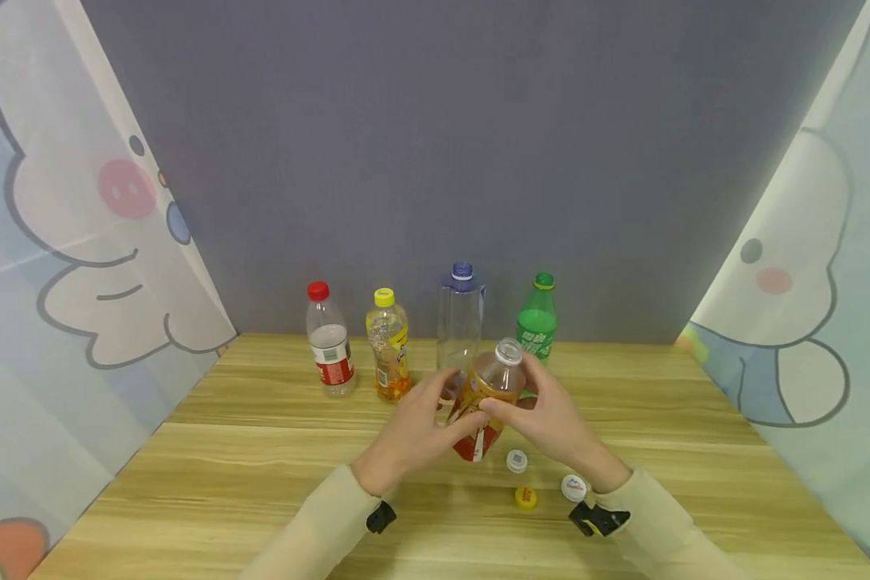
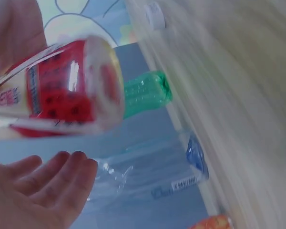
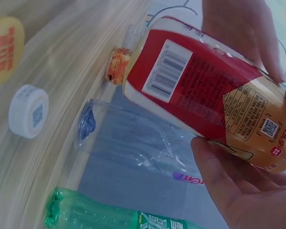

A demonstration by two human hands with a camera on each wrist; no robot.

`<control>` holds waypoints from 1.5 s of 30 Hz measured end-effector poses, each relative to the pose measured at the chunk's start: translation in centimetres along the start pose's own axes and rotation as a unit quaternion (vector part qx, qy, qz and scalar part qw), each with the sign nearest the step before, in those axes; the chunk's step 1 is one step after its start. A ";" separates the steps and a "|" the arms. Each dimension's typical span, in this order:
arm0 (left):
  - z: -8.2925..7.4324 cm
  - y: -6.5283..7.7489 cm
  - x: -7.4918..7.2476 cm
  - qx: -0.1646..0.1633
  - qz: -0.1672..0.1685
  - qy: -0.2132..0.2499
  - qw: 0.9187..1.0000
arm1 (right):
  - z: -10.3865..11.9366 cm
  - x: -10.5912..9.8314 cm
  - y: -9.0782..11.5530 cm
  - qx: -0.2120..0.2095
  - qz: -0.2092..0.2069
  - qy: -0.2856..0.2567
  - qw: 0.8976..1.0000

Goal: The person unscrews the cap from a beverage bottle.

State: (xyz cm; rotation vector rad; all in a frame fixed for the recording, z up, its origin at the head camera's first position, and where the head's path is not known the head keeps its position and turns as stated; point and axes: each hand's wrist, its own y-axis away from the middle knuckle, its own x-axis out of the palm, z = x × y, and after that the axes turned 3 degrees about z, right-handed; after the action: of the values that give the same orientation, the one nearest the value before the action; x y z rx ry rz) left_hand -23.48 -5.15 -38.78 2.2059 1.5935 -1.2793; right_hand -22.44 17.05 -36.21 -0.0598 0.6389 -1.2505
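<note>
A clear bottle (image 1: 489, 387) with a red and orange label tilts above the table, its neck showing no cap. My right hand (image 1: 554, 415) grips it around the upper part, thumb across the front. On the other side, my left hand (image 1: 416, 435) has its thumb close to the label; in the left wrist view its fingers (image 2: 62, 186) extend loosely, apart from the bottle. Below the hands lie a white cap with a square code (image 1: 517, 461), a yellow cap (image 1: 525, 497) and a white cap with a logo (image 1: 573, 487).
Along the back stand a red-capped bottle (image 1: 331, 346), a yellow-capped bottle (image 1: 389, 346), a tall clear bottle (image 1: 460, 322) with a blue neck, and a green bottle (image 1: 537, 318). A dark panel (image 1: 435, 161) rises behind the wooden table (image 1: 246, 451); printed curtains hang at both sides.
</note>
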 end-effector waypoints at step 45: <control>6.0 -6.0 -5.8 -0.161 -0.211 -0.013 0.964 | -1.3 -4.0 1.9 0.034 -0.023 0.039 0.998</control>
State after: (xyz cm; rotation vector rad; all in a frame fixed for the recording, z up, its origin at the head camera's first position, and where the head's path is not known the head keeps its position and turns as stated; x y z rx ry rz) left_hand -32.21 -10.02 -36.47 1.7080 2.1635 -1.0287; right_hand -22.16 21.67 -36.34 0.0323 0.6650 -1.3230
